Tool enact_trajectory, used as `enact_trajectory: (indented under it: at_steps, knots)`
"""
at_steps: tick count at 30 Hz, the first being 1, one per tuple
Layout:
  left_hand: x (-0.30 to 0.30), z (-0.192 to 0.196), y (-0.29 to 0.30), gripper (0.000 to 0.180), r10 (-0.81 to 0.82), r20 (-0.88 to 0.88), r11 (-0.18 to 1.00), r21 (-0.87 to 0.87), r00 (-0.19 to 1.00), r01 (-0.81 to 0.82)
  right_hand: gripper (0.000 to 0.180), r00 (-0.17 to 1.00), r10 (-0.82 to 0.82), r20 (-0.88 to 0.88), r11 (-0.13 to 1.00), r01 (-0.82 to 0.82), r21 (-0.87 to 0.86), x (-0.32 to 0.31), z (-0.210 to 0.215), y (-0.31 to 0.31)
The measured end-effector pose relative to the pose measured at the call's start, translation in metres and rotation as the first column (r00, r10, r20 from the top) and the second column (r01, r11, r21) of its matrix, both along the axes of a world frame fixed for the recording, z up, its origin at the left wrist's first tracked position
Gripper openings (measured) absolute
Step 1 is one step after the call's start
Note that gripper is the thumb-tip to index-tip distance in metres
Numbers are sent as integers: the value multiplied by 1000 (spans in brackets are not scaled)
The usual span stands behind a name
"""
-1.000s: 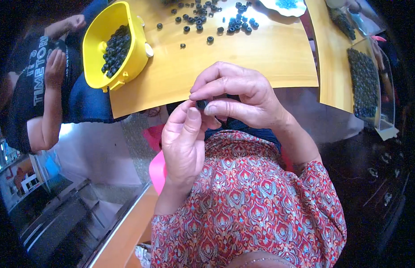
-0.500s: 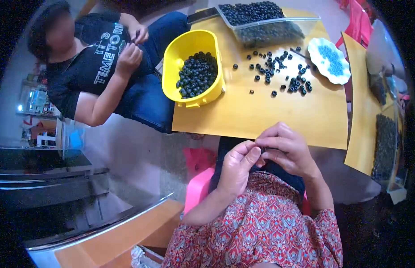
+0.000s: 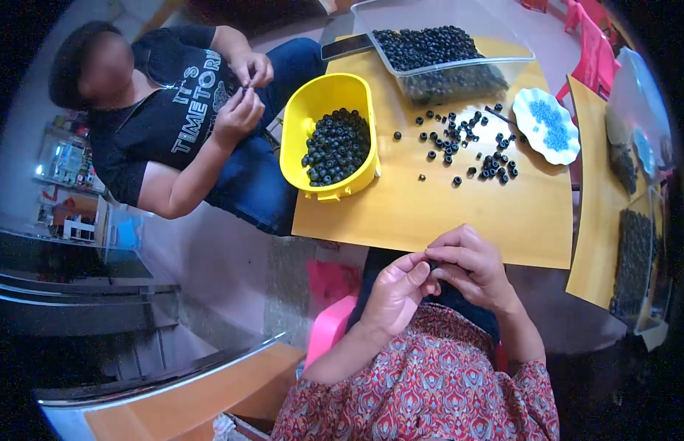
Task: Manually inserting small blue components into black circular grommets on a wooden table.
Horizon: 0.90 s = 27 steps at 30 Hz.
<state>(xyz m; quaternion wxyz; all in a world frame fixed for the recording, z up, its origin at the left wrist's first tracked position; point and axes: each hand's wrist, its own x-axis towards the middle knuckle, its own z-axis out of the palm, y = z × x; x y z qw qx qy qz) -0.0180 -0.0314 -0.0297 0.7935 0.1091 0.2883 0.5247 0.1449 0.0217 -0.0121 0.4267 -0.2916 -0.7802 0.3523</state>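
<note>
My left hand (image 3: 393, 294) and my right hand (image 3: 474, 270) meet just off the near edge of the yellow table (image 3: 401, 220), above my lap. Both are closed, their fingertips pinched together around a small black part (image 3: 432, 264), mostly covered by the fingers. Beyond them, loose black ring-shaped parts (image 3: 493, 167) lie scattered on the tabletop. A yellow tub (image 3: 292, 151) at the left of the table holds a heap of similar black parts. Tiny light-blue pieces lie on a white scalloped plate (image 3: 524, 136) at the right.
A clear plastic bin (image 3: 460, 65) of black parts stands at the far side, a dark phone-like slab (image 3: 347, 46) beside it. At left a seated person (image 3: 187, 103) pinches something small and dark. Another clear container (image 3: 630, 268) is on the right; pink chairs stand around.
The whole view has shifted, so the table and tub sit lower in the picture. My hands keep their pinch together, with fingers slightly moved. The other person's hands remain together.
</note>
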Motion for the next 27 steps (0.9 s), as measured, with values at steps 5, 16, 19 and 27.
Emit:
enact_trajectory:
  at_steps: [5,16,19,27]
  knots:
    - [-1,-2,-1,23,15,-84,999,30,996,-13,25,998,-55,34,997,52,63,0,0,0]
    - [-2,-7,1,18,49,-182,997,64,982,-38,24,991,-107,85,977,89,194,-2,0,2]
    - [-5,-4,3,17,71,-307,992,120,949,-35,23,992,-96,85,984,81,160,-6,4,4]
    - [-10,-9,5,15,71,-429,988,156,900,-3,23,992,-78,101,993,68,96,-14,1,8]
